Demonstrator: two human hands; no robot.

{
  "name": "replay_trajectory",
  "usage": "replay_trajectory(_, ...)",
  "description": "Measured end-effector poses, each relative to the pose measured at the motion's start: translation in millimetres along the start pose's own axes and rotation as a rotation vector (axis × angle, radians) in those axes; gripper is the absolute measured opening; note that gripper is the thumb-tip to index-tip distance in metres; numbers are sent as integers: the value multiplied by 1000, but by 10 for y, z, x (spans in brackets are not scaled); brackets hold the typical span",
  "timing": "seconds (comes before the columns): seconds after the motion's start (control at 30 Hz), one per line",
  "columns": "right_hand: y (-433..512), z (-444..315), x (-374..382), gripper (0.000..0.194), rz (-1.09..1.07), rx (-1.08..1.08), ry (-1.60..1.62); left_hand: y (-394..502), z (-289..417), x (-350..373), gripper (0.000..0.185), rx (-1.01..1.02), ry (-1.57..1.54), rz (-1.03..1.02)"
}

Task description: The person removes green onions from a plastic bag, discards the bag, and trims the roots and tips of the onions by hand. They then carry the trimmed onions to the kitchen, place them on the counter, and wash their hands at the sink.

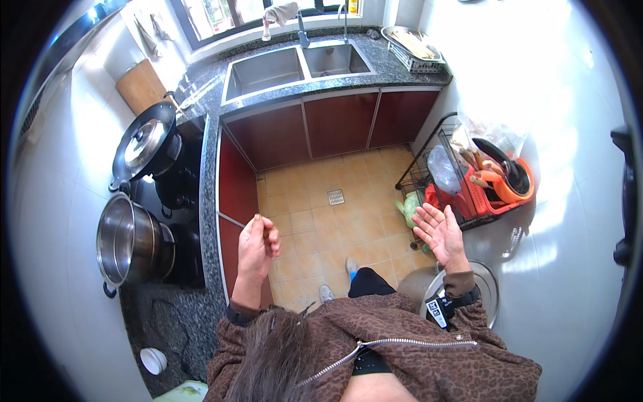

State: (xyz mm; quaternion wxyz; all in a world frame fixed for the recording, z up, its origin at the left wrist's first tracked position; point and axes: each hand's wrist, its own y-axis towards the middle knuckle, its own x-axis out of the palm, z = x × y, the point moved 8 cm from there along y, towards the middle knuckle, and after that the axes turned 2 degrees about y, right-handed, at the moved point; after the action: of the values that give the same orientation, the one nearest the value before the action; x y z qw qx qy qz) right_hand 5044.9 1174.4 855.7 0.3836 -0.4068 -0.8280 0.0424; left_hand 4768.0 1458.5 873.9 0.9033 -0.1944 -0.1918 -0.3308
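Observation:
My left hand (258, 243) is raised beside the stove counter, its fingers curled with thumb and fingertips close together; whether something small is between them cannot be made out. Palm up and fingers spread, my right hand (439, 233) holds nothing, in front of a wire rack (419, 161). To the left, a steel pot (115, 241) and a black wok (168, 118) with a steel lid (145, 143) stand on the black glass stove (188, 251). Knives and other handled tools are in a red-orange basket (477, 193) on the rack.
A double steel sink (266, 70) is set in the granite counter (218, 201) ahead. A tray of chopsticks (414, 44) rests at its right end. White bowls (153, 361) lie at lower left. A large lidded metal container (487, 289) stands beside my right forearm. Tiled floor (346, 226) shows between the hands.

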Motion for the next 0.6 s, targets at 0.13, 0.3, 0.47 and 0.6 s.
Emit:
replay_trajectory(0.13, 653, -174, 148, 44, 30, -40, -254, 832, 233, 315, 34, 32, -16, -94)
replay_trajectory(0.3, 1731, -674, 445, 41, 37, -136, -284, 1756, 755, 591, 17, 96, 51, -71)
replay_trajectory(0.47, 2691, -1260, 1074, 41, -95, -216, -396, 2298, 1520, 671, 24, 129, 347, -116)
replay_trajectory(0.6, 3288, -1630, 1652, 41, -164, -289, -514, 2544, 2548, 443, 28, 332, 443, 21)
